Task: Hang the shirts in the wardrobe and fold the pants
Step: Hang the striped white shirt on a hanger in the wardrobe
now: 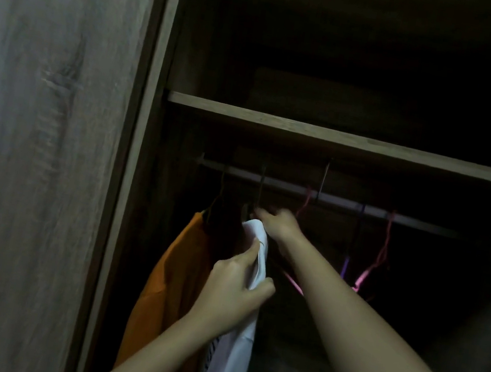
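Observation:
A white shirt with dark blue stripes (234, 364) hangs from a dark hanger whose hook goes over the wardrobe rail (349, 203). My left hand (234, 288) pinches the shirt's shoulder fabric. My right hand (278, 224) reaches higher and closes around the top of the hanger just under the rail. An orange shirt (166, 290) hangs on its own hanger directly to the left, touching the white one.
Bare pink hangers (379, 258) and a purple one (347, 259) hang on the rail to the right. A wooden shelf (344, 139) runs above the rail. The wardrobe's side panel (129, 165) and a door stand at the left. The inside is very dark.

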### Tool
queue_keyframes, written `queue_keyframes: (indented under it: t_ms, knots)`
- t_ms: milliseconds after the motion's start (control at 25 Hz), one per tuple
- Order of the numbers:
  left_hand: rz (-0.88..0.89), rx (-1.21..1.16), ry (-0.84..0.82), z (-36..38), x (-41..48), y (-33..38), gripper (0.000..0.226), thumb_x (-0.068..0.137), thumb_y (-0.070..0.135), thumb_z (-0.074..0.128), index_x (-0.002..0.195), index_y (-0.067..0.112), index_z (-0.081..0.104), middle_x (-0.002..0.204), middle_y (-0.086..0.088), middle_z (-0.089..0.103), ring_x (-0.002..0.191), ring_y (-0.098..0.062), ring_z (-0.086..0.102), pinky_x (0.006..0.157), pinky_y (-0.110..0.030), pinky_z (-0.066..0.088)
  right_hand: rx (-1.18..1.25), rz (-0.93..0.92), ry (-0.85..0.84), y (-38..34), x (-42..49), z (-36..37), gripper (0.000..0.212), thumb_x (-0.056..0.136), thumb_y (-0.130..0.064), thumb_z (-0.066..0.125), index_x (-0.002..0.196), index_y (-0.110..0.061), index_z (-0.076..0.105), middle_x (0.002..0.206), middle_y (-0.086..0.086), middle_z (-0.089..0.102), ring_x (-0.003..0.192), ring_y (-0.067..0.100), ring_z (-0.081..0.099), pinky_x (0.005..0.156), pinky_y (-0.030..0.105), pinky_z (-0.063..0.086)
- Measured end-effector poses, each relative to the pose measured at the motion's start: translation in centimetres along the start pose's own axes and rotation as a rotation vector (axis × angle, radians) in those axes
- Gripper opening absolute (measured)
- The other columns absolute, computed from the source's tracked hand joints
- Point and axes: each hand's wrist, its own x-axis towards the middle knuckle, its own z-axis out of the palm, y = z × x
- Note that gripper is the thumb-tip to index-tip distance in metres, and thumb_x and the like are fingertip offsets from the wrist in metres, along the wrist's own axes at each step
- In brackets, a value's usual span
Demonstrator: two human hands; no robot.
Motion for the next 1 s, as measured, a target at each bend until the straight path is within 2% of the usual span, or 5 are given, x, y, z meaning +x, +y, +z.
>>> queue_keyframes:
  t_ms: [480, 640, 800, 880, 1000]
  knots:
    - [-0.071, 0.129, -0.033, 3.1, 2.0, -4.2, 0.075, 0.089, 0.045, 0.055, 0.149, 0.016, 0.020, 0.121, 0.000, 0.060, 0.103, -0.003, 0.057, 0.077, -0.004, 0.040, -0.252, 0.055, -0.079, 1.8, 3.6, 1.5, 0.039, 0.095, -0.030, 0.048, 0.117, 0.000, 0.058, 0.120, 0.021, 0.060, 0.093, 0.025, 0.054, 0.069, 0.028, 0.040]
    - [-0.020, 0.107, 0.033, 0.1, 1.0, -2.9, 0.071, 0.092, 0.043, 0.052, 0.149, 0.014, 0.021, 0.132, -0.001, 0.055, 0.111, -0.001, 0.057, 0.091, -0.010, 0.042, -0.556, -0.232, 0.219, 0.0, 1.0, 0.7, 0.029, 0.093, -0.021, 0.049, 0.110, -0.001, 0.061, 0.113, 0.021, 0.063, 0.103, 0.035, 0.059, 0.075, 0.031, 0.042]
    - [0.057, 0.134, 0.230, -4.9, -2.1, -3.4, 0.048, 0.096, 0.025, 0.051, 0.140, 0.010, 0.041, 0.130, -0.001, 0.057, 0.103, 0.011, 0.055, 0.085, 0.002, 0.035, -0.345, -0.691, 0.354, -0.5, -3.2, 3.2, 0.022, 0.087, -0.013, 0.052, 0.104, -0.014, 0.065, 0.104, 0.006, 0.066, 0.097, 0.016, 0.061, 0.082, 0.022, 0.041]
    - [0.060, 0.146, 0.301, -7.9, -4.9, -4.8, 0.040, 0.095, 0.025, 0.050, 0.131, 0.008, 0.054, 0.122, -0.009, 0.064, 0.109, -0.010, 0.060, 0.091, -0.013, 0.041, -0.145, -0.745, 0.325, -0.2, -6.3, 6.6, 0.017, 0.084, -0.011, 0.055, 0.096, -0.015, 0.066, 0.092, 0.000, 0.066, 0.081, 0.004, 0.059, 0.074, 0.011, 0.041]
    - [-0.021, 0.196, 0.392, -12.7, -10.4, -8.0, 0.036, 0.094, 0.022, 0.047, 0.121, 0.004, 0.062, 0.114, -0.010, 0.068, 0.105, -0.007, 0.060, 0.091, -0.014, 0.043, 0.055, -0.675, 0.271, 0.8, -11.0, 13.8, 0.014, 0.081, -0.006, 0.056, 0.089, -0.012, 0.066, 0.081, 0.000, 0.063, 0.064, 0.001, 0.055, 0.061, 0.003, 0.039]
